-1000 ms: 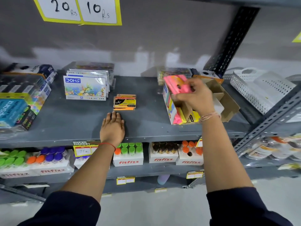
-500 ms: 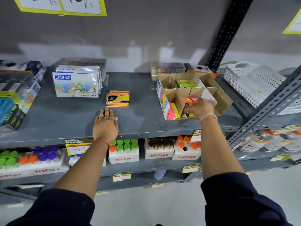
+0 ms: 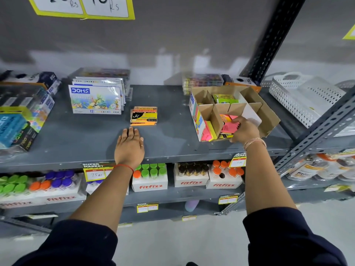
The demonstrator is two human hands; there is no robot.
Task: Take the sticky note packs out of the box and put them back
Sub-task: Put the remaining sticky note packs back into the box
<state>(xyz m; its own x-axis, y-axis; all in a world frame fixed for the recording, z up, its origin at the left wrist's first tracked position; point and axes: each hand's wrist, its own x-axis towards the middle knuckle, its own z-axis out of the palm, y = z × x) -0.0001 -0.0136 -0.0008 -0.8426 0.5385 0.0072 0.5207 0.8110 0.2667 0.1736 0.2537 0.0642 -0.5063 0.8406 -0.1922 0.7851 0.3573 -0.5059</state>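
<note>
A cardboard box [image 3: 269, 120] with dividers lies on the grey shelf [image 3: 169, 143] at the right. My right hand [image 3: 245, 130] reaches into a front compartment, its fingers closed on a pink sticky note pack [image 3: 227, 126]. Another pink and yellow pack [image 3: 208, 131] stands in the front left compartment, and a green pack [image 3: 225, 98] sits in a rear one. A small stack of orange and yellow packs [image 3: 144, 116] lies on the shelf's middle. Flat on the shelf, just in front of that stack, rests my left hand [image 3: 129, 145], fingers spread and holding nothing.
DOMS colour boxes [image 3: 96, 99] stand at the back left, more stationery boxes [image 3: 21, 116] at the far left. A white perforated basket [image 3: 305, 96] lies right of the box behind a slotted upright [image 3: 269, 39]. Fitfizz bottle trays [image 3: 149, 177] fill the lower shelf.
My right hand came down from above the box with the pink pack and now holds it inside a front compartment. My left hand stayed flat on the shelf.
</note>
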